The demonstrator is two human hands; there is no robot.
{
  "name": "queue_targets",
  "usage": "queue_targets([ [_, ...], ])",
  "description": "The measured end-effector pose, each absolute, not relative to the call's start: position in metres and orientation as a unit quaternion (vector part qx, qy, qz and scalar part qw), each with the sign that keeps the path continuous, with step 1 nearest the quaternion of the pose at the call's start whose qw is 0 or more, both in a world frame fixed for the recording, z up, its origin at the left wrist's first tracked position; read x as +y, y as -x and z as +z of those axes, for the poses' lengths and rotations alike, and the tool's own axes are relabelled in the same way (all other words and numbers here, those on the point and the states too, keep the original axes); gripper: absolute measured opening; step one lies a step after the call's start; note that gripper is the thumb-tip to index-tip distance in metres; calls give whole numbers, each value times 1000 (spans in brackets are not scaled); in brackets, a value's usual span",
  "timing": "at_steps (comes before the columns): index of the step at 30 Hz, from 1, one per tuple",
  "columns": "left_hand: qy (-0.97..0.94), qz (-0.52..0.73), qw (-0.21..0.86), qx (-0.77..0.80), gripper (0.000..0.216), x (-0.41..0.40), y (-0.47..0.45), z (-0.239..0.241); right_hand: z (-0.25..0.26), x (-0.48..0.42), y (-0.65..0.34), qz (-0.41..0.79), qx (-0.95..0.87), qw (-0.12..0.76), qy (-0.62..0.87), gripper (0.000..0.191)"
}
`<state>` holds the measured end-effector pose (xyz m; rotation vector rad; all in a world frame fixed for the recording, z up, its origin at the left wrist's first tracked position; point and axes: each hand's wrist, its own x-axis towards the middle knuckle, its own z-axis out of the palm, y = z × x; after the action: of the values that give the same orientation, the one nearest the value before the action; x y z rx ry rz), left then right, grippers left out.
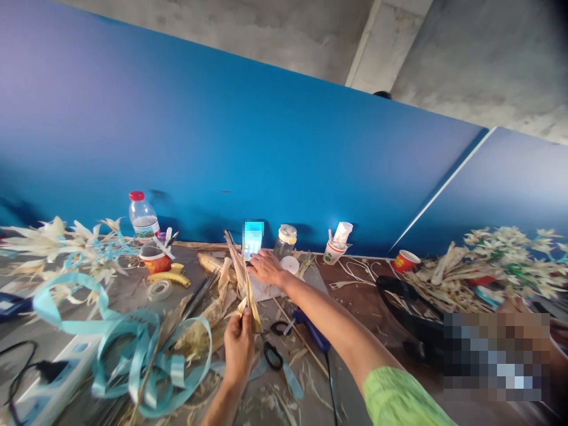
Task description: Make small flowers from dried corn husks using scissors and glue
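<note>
My left hand (238, 340) pinches a bunch of dried corn husk (239, 275), its strips standing upright above the fingers. My right hand (267, 267) reaches forward past the husk with its fingers stretched out. It is at the lower part of a lit smartphone (253, 236) that leans upright against the blue panel; I cannot tell whether a fingertip touches the screen. More loose husk (217, 310) lies left of my left hand. Scissors (273, 356) and a blue glue gun (313, 331) lie below my right forearm.
Curled light-blue ribbon (128, 355) and a white power strip (57, 378) lie at left. A plastic bottle (144, 216), a glass jar (285, 241) and paper cups (404, 261) stand along the panel. Husk flowers (517, 260) and another person's blurred arm (557, 337) are at right.
</note>
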<state>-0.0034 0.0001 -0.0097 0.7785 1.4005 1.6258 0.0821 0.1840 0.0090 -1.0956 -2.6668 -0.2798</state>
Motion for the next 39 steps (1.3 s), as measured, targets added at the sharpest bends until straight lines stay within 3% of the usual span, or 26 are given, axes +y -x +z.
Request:
queue_targets([
  [16,-314,655,411,551,50,0,4,-8,20,200,-72,-127,-898,158,390,35],
  [30,-312,648,409,562,50,1,4,-10,8,187,-83,-108,-920,110,361,35],
  [39,-325,645,410,557,50,2,3,-13,21,198,-75,-122,-909,139,373,34],
])
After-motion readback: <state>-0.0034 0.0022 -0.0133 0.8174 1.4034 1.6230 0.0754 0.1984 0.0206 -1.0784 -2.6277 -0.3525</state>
